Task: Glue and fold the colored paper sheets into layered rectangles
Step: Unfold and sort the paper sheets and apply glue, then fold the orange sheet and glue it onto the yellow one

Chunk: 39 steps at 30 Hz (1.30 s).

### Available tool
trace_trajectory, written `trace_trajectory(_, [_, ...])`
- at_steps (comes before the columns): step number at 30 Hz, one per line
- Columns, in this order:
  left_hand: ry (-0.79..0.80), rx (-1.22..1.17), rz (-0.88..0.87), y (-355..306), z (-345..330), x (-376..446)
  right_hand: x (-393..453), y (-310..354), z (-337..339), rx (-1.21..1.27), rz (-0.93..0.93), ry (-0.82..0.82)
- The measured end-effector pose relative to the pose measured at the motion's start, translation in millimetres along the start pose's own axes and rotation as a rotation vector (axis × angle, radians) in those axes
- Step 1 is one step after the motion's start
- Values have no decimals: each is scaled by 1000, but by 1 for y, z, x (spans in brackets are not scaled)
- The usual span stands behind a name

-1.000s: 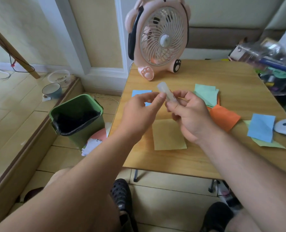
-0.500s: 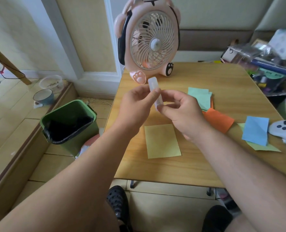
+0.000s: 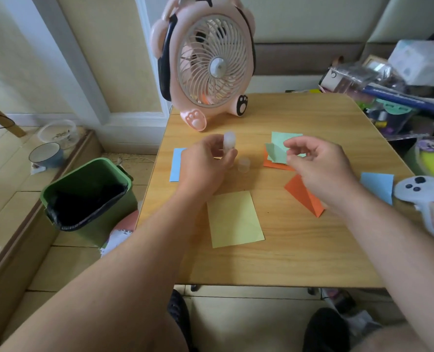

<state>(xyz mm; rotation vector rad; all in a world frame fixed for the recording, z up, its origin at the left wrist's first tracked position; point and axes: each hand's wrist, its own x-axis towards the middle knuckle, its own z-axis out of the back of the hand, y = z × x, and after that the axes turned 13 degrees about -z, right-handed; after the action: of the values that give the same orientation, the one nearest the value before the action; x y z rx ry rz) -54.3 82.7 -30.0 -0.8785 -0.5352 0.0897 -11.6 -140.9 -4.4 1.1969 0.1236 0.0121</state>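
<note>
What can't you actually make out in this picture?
- Head view: the blue sheet is partly hidden behind the left hand.
- The glue stick tip is blurred.
- The right hand covers part of the orange sheet.
- Right-edge clutter is blurred.

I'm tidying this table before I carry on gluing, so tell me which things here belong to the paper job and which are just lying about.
For the job:
glue stick, held in the left hand
its cap, on the table
yellow sheet
orange pieces
green sheets
blue sheets

Lying about:
pink fan
white game controller
green bin on the floor
clutter at the right
</note>
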Motion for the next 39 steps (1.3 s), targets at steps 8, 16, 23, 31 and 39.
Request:
trace_trajectory(8, [37,45,-1,5,-5,-3,5,-17,36,-453,-5,-76])
trace_trajectory(16, [-51,-12,-49,-13,13,-10,-6,-16,41,-967,-125,-29])
trace_trajectory(23, [-157,-97,-77,-39,36,-31,-25,9,43,-615,-19,64])
trace_trajectory(31, [353,-517,-132,-59,52,-72,-58,21,0,-33,158,416])
trace_trajectory(39, [168,-574,123,-46,67,-94,-80,6,-30,85,100,414])
